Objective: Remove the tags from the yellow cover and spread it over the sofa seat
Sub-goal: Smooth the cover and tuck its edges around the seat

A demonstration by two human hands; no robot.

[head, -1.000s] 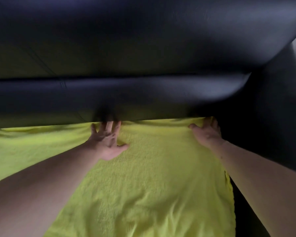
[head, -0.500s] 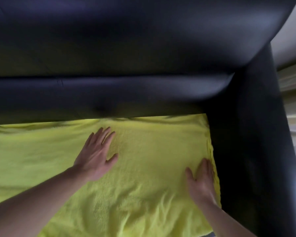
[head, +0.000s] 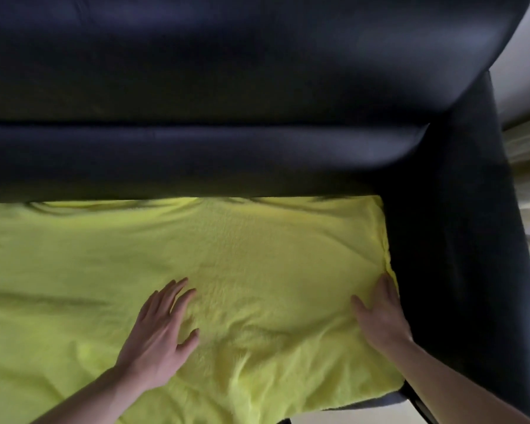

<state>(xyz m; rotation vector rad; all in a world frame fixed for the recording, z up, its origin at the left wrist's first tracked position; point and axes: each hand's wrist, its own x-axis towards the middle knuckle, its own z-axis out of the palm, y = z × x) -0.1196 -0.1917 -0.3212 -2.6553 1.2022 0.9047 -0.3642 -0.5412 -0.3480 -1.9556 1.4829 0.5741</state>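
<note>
A home living room: a dark leather sofa (head: 257, 87) with padded backrest and armrest (head: 459, 240), its seat fabric-covered.

Sofa cover (head: 257, 255): plain bright yellow-green, no pattern; sofa backrest (head: 227, 87) and armrest (head: 459, 255): plain black with a dull bluish sheen.

Both of the person's bare arms reach forward and down. The left hand (head: 158, 335) lies palm down, fingers straight and a bit spread (thumb out to the side). The right hand (head: 381, 316) is flat too, fingers together.
</note>
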